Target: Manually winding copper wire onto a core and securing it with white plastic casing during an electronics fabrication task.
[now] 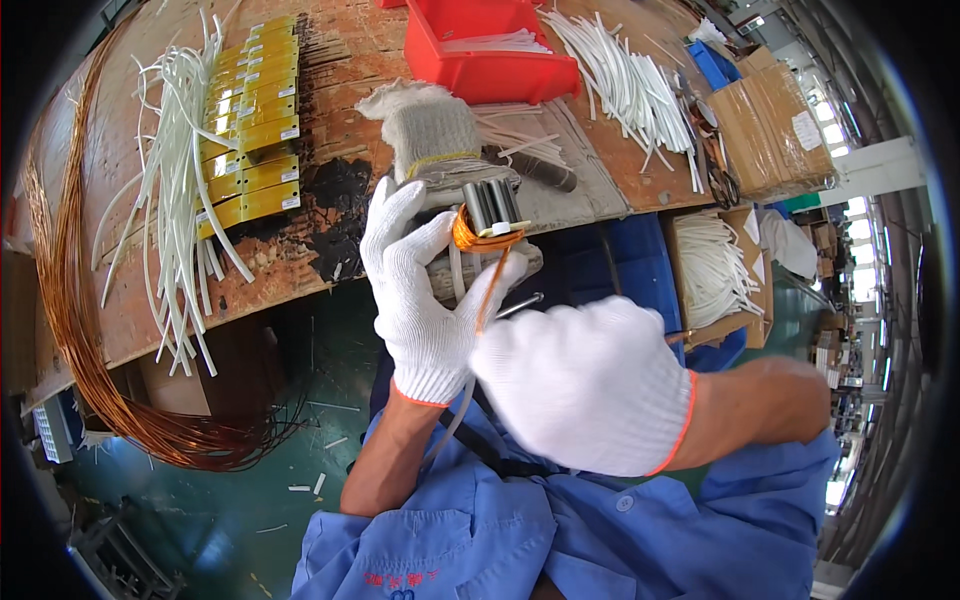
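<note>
In front of me an orange copper coil is wound around several dark grey rods, which stand up from a clamp wrapped in grey cloth. My left hand, in a white knitted glove, grips the coil's lower side, thumb in front and fingers at its left. A copper wire runs down from the coil past the left thumb into my right hand. That gloved hand is a slightly blurred fist, closed around the wire, and a bit of copper shows at its right side. A pale tube hangs below the coil.
On the worn wooden bench lie white tubes, yellow strips and a red bin. A long copper wire bundle droops over the left edge. Scissors, a cardboard box and a tube-filled box are at the right.
</note>
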The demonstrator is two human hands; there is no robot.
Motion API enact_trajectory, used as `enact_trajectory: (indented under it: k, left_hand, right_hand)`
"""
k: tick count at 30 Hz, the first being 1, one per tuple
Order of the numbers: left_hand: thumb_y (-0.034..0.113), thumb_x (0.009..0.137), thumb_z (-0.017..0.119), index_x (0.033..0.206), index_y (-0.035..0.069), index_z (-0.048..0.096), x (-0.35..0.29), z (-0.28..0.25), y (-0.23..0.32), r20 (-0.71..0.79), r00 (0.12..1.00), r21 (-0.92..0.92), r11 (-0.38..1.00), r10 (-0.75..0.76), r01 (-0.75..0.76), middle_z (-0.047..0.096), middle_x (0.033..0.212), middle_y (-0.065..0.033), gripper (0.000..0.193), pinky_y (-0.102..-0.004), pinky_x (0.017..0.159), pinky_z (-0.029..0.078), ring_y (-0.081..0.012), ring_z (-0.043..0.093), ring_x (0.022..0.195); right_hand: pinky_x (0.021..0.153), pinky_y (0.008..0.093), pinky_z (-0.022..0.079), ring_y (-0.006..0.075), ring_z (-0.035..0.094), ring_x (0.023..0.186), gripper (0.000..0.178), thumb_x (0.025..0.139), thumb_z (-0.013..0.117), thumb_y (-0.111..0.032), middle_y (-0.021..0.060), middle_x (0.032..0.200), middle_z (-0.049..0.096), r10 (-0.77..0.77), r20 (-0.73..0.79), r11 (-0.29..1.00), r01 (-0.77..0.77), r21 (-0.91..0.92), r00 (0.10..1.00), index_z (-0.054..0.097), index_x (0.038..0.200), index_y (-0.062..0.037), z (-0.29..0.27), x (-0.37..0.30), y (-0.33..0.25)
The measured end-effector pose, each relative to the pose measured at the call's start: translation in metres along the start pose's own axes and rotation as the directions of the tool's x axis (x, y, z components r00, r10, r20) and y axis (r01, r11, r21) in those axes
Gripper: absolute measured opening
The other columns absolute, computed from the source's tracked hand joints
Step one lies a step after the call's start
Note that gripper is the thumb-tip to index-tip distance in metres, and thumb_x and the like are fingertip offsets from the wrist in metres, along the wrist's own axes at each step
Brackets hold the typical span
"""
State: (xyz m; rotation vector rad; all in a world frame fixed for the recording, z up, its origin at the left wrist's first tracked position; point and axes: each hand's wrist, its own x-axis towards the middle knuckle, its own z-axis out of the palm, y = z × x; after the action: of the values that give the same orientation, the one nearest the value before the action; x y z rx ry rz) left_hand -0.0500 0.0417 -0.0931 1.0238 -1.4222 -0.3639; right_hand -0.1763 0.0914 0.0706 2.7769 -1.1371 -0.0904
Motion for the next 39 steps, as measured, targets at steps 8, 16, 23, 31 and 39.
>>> enact_trajectory:
  k: [8,16,23,31,39]
  left_hand:
    - [0.017,0.077,0.103,0.123,0.002,0.069,-0.014,0.016,0.016,-0.034,0.995,-0.089,0.991,-0.099,0.096,0.06,0.151,-0.0242,0.059,-0.0537,0.124,0.043,-0.0433,0.054,0.148]
    - [0.012,0.078,0.101,0.131,0.004,0.069,-0.009,0.006,0.006,-0.073,0.992,-0.1,0.991,-0.101,0.094,0.058,0.153,-0.0245,0.062,-0.053,0.125,0.043,-0.0425,0.052,0.151]
    - [0.01,0.076,0.101,0.134,0.004,0.07,-0.015,0.003,-0.016,-0.012,1.0,-0.042,0.999,0.001,-0.001,0.057,0.157,-0.0252,0.066,-0.0568,0.126,0.041,-0.0462,0.049,0.154]
    - [0.01,0.085,0.095,0.124,0.002,0.071,-0.039,0.004,0.012,0.105,0.843,-0.102,0.838,-0.527,0.536,0.063,0.147,-0.0205,0.046,-0.0549,0.119,0.048,-0.0388,0.058,0.144]
    - [0.012,0.078,0.1,0.13,0.001,0.077,-0.001,-0.01,0.008,0.038,0.995,0.082,0.992,-0.096,0.093,0.061,0.151,-0.019,0.058,-0.0572,0.127,0.04,-0.0466,0.052,0.152]
  right_hand:
    - [0.068,0.0452,0.059,0.031,0.073,0.072,0.024,0.096,0.072,-0.021,0.0158,0.079,0.077,-0.072,0.408,0.945,-0.069,0.32,0.91,0.084,0.089,-0.001,-0.02,0.121,0.101]
    - [0.059,0.0322,0.048,0.0159,0.062,0.063,0.026,0.105,0.072,-0.024,0.0086,0.071,0.068,0.322,0.073,0.62,-0.268,0.737,0.944,0.076,0.088,-0.0041,0.064,-0.021,0.095]
    - [0.047,0.0365,0.043,0.0167,0.06,0.055,0.013,0.084,0.072,-0.02,0.0023,0.07,0.057,0.037,0.021,0.998,-0.036,-0.06,0.999,0.066,0.089,-0.0096,0.006,-0.007,0.006]
    - [0.064,0.0427,0.059,0.0265,0.074,0.072,0.025,0.085,0.082,-0.027,0.0107,0.076,0.076,-0.405,0.471,0.897,0.241,0.37,0.784,0.084,0.087,-0.0021,-0.02,0.155,0.093]
    - [0.065,0.033,0.052,0.0108,0.063,0.068,0.028,0.105,0.072,-0.024,0.0051,0.076,0.073,0.054,0.382,0.52,-0.353,0.778,0.922,0.082,0.095,0.0009,0.035,0.088,0.166]
